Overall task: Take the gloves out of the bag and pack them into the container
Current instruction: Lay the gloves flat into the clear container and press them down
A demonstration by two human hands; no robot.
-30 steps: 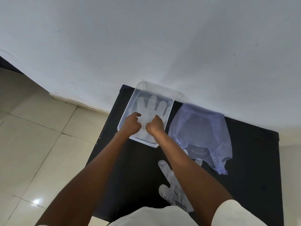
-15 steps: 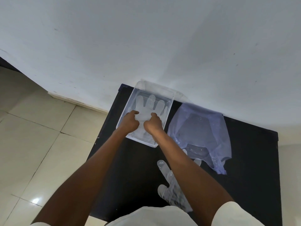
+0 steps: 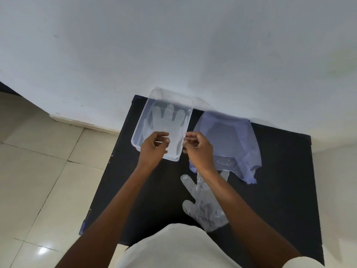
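Observation:
A clear plastic container (image 3: 146, 111) sits at the far left of a black table. A thin clear glove (image 3: 168, 122) lies flat inside it, fingers pointing to the wall. My left hand (image 3: 153, 147) hovers over the container's near end with fingers curled and nothing in them. Over the container's near right corner, my right hand (image 3: 199, 149) is raised, fingers loosely bent and empty. A pale blue plastic bag (image 3: 231, 138) lies to the right of the container. Another clear glove (image 3: 204, 206) rests on the table near my body, partly under my right forearm.
The black table (image 3: 154, 190) stands against a white wall (image 3: 173, 45). Its left edge drops to a beige tiled floor (image 3: 42, 171). My white shirt (image 3: 173, 248) fills the bottom of the view.
Both hands have lifted off the glove in the container and drawn back toward me. The right hand has shifted right, past the container's edge. The glove stays flat inside.

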